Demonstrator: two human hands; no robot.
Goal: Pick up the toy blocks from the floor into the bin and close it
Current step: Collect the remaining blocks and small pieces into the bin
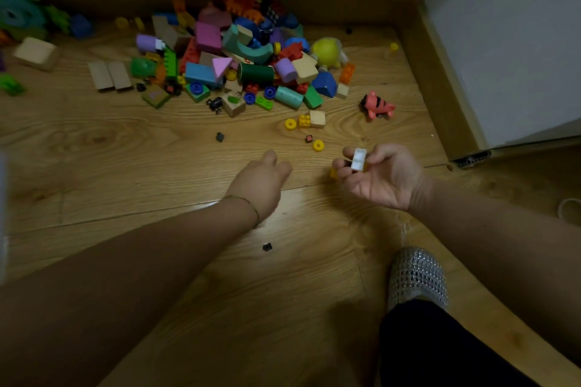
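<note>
Pinching a small white block (pixel 358 159) between thumb and bent fingers, the grip of the right hand (pixel 382 179) is turned palm up with the wrist bent back, low over the wooden floor (pixel 94 185). A yellow bit (pixel 334 172) shows just under its fingertips; I cannot tell whether it is held or lies on the boards.

The left hand (pixel 261 181) is near it, back upward, with the fingers curled down and forward. The back of the hand hides its grip, so I cannot tell whether it grasps anything. A thin bracelet (pixel 248 203) circles that wrist. Both forearms are bare; the left one runs in on a slant from the lower left corner, the right one from the right edge.

Just ahead of the right hand lies a yellow ring (pixel 318 145). Farther on, a yellow brick (pixel 304 120) touches a pale wooden cube (pixel 317 119). A small black piece (pixel 267 247) lies under the left forearm.

Beyond the hands, the pile of toy blocks (pixel 239 56) is heaped on the floor against the skirting board (pixel 345 3), with loose pieces scattered to the left. A pink striped toy animal (pixel 377 105) sits apart on the pile's right.

Below the right forearm is a silver slipper (pixel 416 276).
</note>
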